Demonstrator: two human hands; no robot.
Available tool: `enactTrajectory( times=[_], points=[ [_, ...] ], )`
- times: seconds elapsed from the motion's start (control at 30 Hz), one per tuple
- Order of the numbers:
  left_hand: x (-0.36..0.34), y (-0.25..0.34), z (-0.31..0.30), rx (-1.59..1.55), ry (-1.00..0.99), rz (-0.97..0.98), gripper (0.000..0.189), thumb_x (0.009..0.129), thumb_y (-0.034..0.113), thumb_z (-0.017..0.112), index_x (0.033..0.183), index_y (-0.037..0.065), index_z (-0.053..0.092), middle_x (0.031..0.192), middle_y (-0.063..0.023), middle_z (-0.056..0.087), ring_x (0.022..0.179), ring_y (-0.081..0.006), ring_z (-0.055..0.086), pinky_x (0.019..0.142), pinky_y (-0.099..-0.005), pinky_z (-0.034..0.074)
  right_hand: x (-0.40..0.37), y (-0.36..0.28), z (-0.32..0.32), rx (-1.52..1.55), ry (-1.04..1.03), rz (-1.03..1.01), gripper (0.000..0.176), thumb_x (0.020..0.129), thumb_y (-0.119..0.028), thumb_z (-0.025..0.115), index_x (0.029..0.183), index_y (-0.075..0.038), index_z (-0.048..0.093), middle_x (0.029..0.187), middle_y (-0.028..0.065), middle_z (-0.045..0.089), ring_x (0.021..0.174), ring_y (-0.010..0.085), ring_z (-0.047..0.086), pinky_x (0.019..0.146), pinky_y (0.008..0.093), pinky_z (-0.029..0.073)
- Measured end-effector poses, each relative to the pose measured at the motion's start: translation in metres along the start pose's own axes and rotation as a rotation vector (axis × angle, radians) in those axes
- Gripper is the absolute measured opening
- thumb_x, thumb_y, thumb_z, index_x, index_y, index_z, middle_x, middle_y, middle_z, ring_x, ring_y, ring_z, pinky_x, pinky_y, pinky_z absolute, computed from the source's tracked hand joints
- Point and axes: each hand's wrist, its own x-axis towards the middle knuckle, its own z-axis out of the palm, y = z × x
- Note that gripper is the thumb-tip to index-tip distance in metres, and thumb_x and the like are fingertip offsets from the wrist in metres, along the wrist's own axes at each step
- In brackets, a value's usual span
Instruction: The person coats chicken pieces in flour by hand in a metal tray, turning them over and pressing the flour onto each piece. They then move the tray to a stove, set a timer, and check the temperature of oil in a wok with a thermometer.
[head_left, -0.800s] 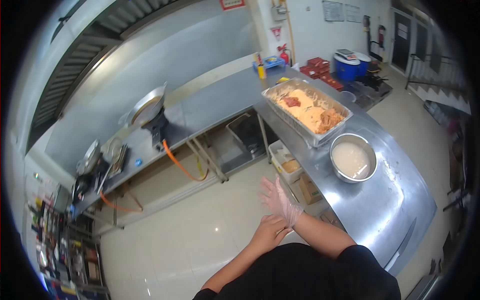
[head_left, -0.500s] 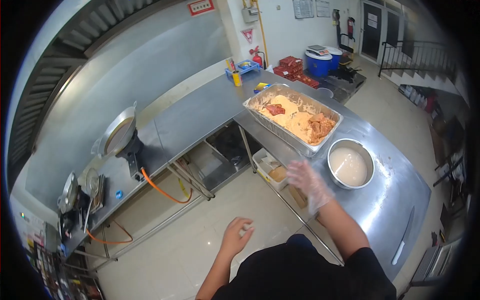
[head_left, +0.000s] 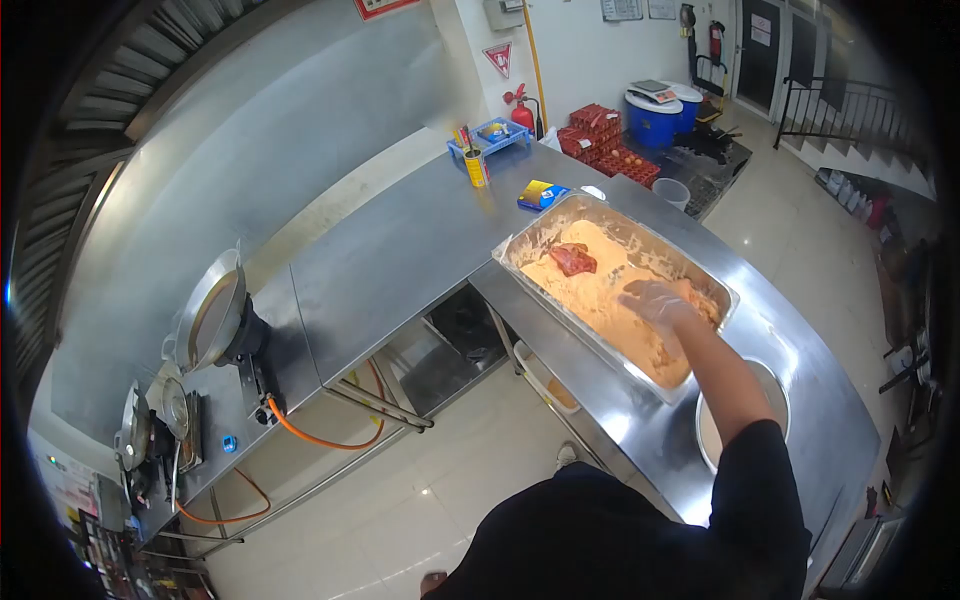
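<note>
In the head view, the right hand (head_left: 655, 300) wears a thin clear glove and reaches well forward over the steel surface (head_left: 400, 250) into a deep rectangular metal tray (head_left: 575, 335). The tray holds pale orange breading mix (head_left: 600, 285). The hand lies palm down on the mix at the tray's right side, fingers loosely spread and slightly curled. The glove and crumbs hide whether the fingers have closed on anything. Just right of the fingers, against the tray's far wall, is a heap of coated pieces (head_left: 705, 300), touching or nearly touching the glove. A raw red piece of meat (head_left: 572, 259) lies uncoated on the mix, to the left of the hand and clearly apart from it.

The forearm crosses over a round steel bowl (head_left: 788, 395) that stands just beside the tray's near right corner and is largely hidden by the arm. The left hand cannot be made out.

Beyond the tray lie a blue and yellow packet (head_left: 540, 193) and a yellow bottle (head_left: 476, 168), with a blue basket (head_left: 490, 133) behind them. Far to the left, a wok (head_left: 210, 310) sits tilted on a burner fed by an orange hose (head_left: 310, 435).
</note>
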Motion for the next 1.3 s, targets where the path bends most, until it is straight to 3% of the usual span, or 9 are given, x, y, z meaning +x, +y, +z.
enactTrajectory(
  times=[0.23,0.43,0.57,0.63,0.67,0.8,1.0,1.17,1.3],
  points=[
    [-0.01,0.06,0.019,0.111,-0.366,-0.038,0.031,0.091,0.03,0.058,0.104,0.004,0.069,0.098,-0.017,0.07,0.093,-0.0334,0.067,0.083,-0.0444,0.052,0.05,0.003,0.057,-0.464,-0.294,-0.173,0.072,0.081,-0.061,0.06,0.127,-0.006,0.062,0.13,0.0209,0.059,0.118,0.0337,0.058,0.098,0.0418,0.045],
    [0.089,0.099,-0.015,0.252,-0.48,0.21,0.028,0.091,0.027,0.057,0.105,0.004,0.068,0.097,-0.0159,0.07,0.089,-0.0302,0.067,0.08,-0.0435,0.053,0.021,0.001,0.024,-0.62,-0.691,-0.226,0.049,0.076,-0.05,0.065,0.091,-0.004,0.074,0.092,0.0175,0.071,0.09,0.0346,0.068,0.081,0.0429,0.053],
    [0.235,0.125,-0.062,0.507,-0.377,0.731,0.027,0.091,0.024,0.057,0.105,0.004,0.068,0.096,-0.0152,0.07,0.087,-0.0281,0.067,0.078,-0.0429,0.053,-0.017,0.034,0.007,-0.705,-0.493,-0.46,0.024,0.074,-0.021,0.067,0.091,-0.005,0.074,0.088,0.0167,0.071,0.084,0.035,0.068,0.078,0.0423,0.054],
    [0.266,0.198,-0.091,-0.395,-0.187,0.247,0.015,0.092,0.013,0.057,0.103,0.005,0.064,0.082,-0.0061,0.062,0.067,-0.0126,0.057,0.062,-0.0276,0.046,-0.035,0.028,-0.022,-0.721,-0.349,-0.207,0.022,0.072,-0.014,0.068,0.092,-0.007,0.075,0.091,0.0145,0.07,0.09,0.0335,0.067,0.08,0.0413,0.053],
    [0.278,0.246,-0.109,-0.52,-0.134,0.252,0.02,0.092,0.014,0.058,0.107,0.003,0.063,0.08,-0.0045,0.061,0.066,-0.013,0.056,0.062,-0.0287,0.046,-0.041,0.025,-0.037,-0.73,-0.266,-0.084,0.022,0.071,-0.01,0.068,0.092,-0.008,0.075,0.093,0.0135,0.07,0.093,0.0327,0.066,0.081,0.0408,0.053],
    [0.329,0.361,-0.136,-0.308,-0.351,0.423,0.026,0.093,0.013,0.061,0.116,0.0,0.059,0.089,-0.0069,0.065,0.078,-0.0143,0.061,0.07,-0.0278,0.05,-0.054,0.062,-0.054,-0.286,0.034,0.095,0.035,0.072,0.002,0.069,0.105,-0.01,0.072,0.12,0.0138,0.063,0.105,0.0336,0.063,0.097,0.0376,0.048],
    [0.286,0.554,-0.163,-0.494,-0.781,0.762,0.025,0.097,0.014,0.058,0.118,-0.001,0.06,0.107,-0.0113,0.066,0.097,-0.0178,0.065,0.085,-0.0304,0.052,-0.018,0.059,-0.059,-0.098,0.312,0.67,0.03,0.088,-0.027,0.062,0.108,-0.006,0.07,0.12,0.0195,0.065,0.111,0.0369,0.061,0.099,0.0409,0.046],
    [0.192,0.674,-0.167,-0.267,-1.158,1.19,0.03,0.1,0.017,0.056,0.123,-0.003,0.059,0.111,-0.0106,0.068,0.1,-0.0164,0.062,0.091,-0.031,0.049,0.015,0.072,-0.037,-0.138,0.156,0.84,0.06,0.092,-0.053,0.053,0.119,-0.001,0.066,0.121,0.0245,0.064,0.116,0.0373,0.059,0.1,0.0415,0.044],
    [0.158,0.697,-0.127,-0.258,-1.425,1.045,0.035,0.105,0.024,0.046,0.121,-0.002,0.061,0.112,-0.0098,0.068,0.097,-0.0147,0.061,0.089,-0.0297,0.049,0.016,0.042,-0.032,-0.026,0.114,0.895,0.073,0.091,-0.065,0.05,0.126,-0.002,0.063,0.127,0.0234,0.061,0.12,0.0362,0.057,0.1,0.041,0.044]
  ],
)
